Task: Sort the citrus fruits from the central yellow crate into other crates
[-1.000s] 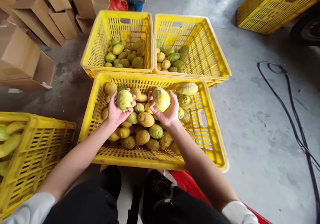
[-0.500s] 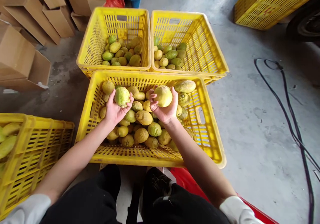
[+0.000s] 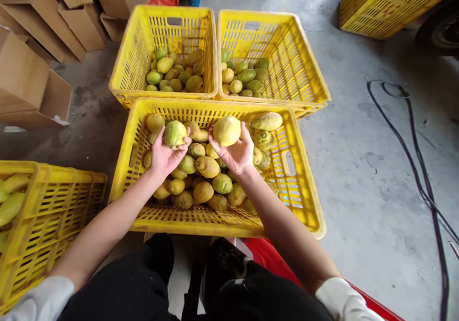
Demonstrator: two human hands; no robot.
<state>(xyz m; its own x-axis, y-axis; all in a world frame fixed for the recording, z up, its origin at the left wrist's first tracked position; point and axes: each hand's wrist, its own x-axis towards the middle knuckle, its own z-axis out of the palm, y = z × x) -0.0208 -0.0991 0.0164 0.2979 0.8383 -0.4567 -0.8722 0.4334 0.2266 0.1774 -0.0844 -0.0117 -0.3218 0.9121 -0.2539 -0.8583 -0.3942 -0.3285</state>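
Note:
My left hand (image 3: pixel 164 156) is closed around a green-yellow papaya (image 3: pixel 175 133), fingers curled at its sides. In my right hand (image 3: pixel 239 155) rests a rounder, pale yellow papaya (image 3: pixel 226 131), gripped between thumb and fingers. Both fruits are held up over a large yellow slatted crate (image 3: pixel 222 228). Beneath my hands, the crate holds many papayas (image 3: pixel 207 166), yellow to green, some with brownish marks. A long mottled papaya (image 3: pixel 267 121) lies at the crate's far right, beyond my right hand.
Two yellow crates, left (image 3: pixel 120 80) and right (image 3: pixel 311 80), stand just beyond, each partly filled with papayas. Another fruit crate (image 3: pixel 68 216) is at my left. Cardboard boxes (image 3: pixel 25 72) pile up at far left. A black cable (image 3: pixel 412 154) lies on the floor at right.
The papaya in my right hand has turned and shifted slightly up and left, with my fingers now more beneath it. The left papaya has tilted slightly in my hand.

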